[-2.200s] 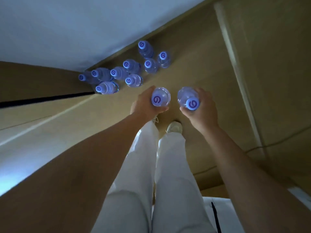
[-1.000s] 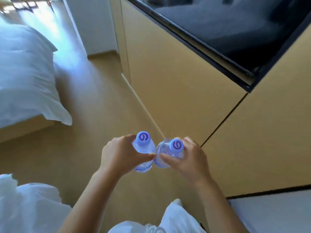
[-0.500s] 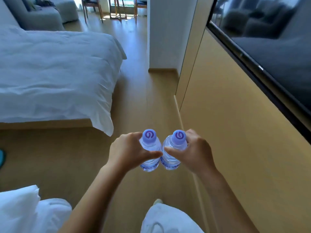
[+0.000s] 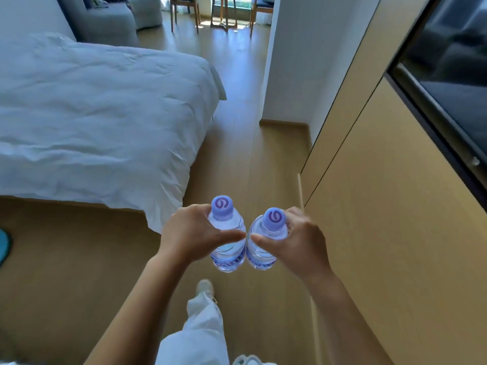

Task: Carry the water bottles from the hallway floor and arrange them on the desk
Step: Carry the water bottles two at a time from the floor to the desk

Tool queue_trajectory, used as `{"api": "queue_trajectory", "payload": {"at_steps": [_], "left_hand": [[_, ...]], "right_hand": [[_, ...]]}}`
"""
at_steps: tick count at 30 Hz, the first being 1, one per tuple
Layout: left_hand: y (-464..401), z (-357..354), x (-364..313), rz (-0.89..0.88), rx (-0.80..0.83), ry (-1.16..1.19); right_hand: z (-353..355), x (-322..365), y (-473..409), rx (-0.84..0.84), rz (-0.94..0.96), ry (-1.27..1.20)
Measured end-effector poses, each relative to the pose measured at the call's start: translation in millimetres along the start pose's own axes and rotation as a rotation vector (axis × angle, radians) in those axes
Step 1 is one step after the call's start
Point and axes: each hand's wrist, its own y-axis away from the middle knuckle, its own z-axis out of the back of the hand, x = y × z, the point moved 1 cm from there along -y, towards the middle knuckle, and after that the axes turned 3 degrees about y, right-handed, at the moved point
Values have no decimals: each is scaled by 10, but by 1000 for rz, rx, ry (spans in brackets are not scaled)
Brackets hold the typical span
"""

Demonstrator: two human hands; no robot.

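I hold two small clear water bottles with pale purple caps, upright and side by side in front of my chest. My left hand (image 4: 189, 233) is wrapped around the left bottle (image 4: 227, 248). My right hand (image 4: 297, 243) grips the right bottle (image 4: 263, 248). The two bottles nearly touch. Both hang above the wooden floor (image 4: 237, 154) of the passage between the bed and the wall. No desk is in view, and the bottles left on the hallway floor are out of view.
A bed with a white duvet (image 4: 100, 106) fills the left. A tan panelled wall (image 4: 395, 206) with a dark screen (image 4: 453, 75) runs along the right. A white pillar (image 4: 290, 61) stands ahead right. Wooden chairs (image 4: 184, 11) and a grey sofa (image 4: 110, 19) stand far ahead.
I have turned away from the cluster of bottles on the floor and walked into the bedroom passage. Both hands keep hold of their bottles, now upright and close together.
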Motion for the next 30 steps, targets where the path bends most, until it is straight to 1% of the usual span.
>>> {"api": "queue_trajectory", "payload": {"at_steps": [3, 9, 16, 20, 24, 28, 30], "left_hand": [[-563, 41, 10, -14, 27, 13], [-2041, 391, 9, -42, 71, -12], [-3561, 686, -14, -114, 120, -105], [-4241, 674, -23, -125, 143, -64], [-4966, 611, -95, -132, 159, -77], [-5833, 516, -258, -110, 152, -65], [-6291, 483, -405, -100, 147, -83]], "right_hand": [[-155, -46, -498, 20, -13, 2], [-532, 44, -1886, 31, -49, -3], [-875, 130, -3271, -41, -118, -16], [-1005, 62, -3944, -60, -131, -50], [-1153, -104, -4680, -32, -122, -52], [-1243, -325, -5587, -24, -83, -51], [-1257, -436, -6092, 11, -57, -28]]}}
